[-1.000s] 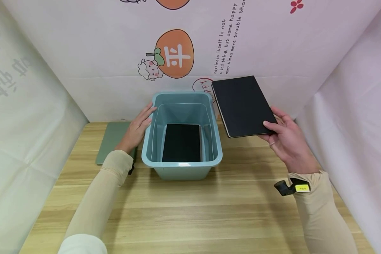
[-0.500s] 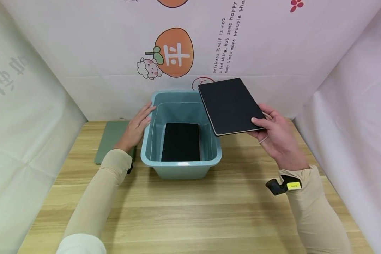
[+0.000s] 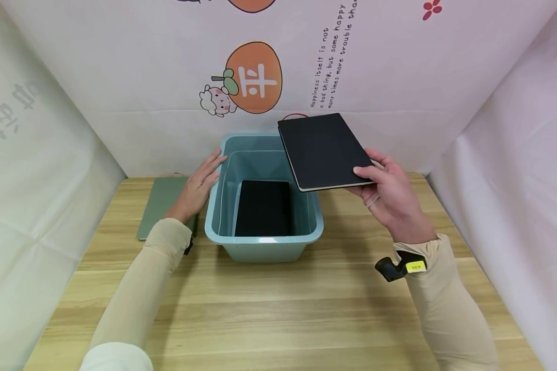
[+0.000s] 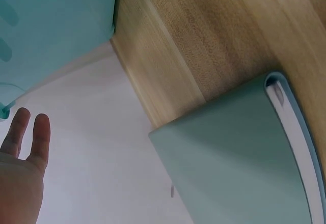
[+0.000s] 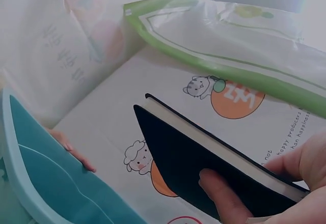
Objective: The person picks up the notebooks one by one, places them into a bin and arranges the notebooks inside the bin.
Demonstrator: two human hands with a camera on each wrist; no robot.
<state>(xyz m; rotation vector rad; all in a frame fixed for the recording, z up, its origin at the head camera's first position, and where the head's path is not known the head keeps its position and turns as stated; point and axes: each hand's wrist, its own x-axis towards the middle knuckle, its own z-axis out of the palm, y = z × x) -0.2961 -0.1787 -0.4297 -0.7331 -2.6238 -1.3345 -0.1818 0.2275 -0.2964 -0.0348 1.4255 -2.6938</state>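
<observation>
A black rectangular notebook (image 3: 327, 152), pinched between thumb and fingers of the right hand (image 3: 396, 200), hung by the far right corner of a blue plastic bin (image 3: 264, 251). 1 black rectangular book (image 3: 263, 208) lay inside. The left hand (image 3: 197, 188), fingers straight, touched the bin's left rim. A green rectangular notebook (image 3: 163, 203) lay near the wooden table's (image 3: 269, 309) far left corner.

wearing beige sleeves (image 3: 445, 309); left is showing white fabric (image 3: 116, 356), right is carrying black device (image 3: 389, 269) with yellow label (image 3: 415, 267).
</observation>
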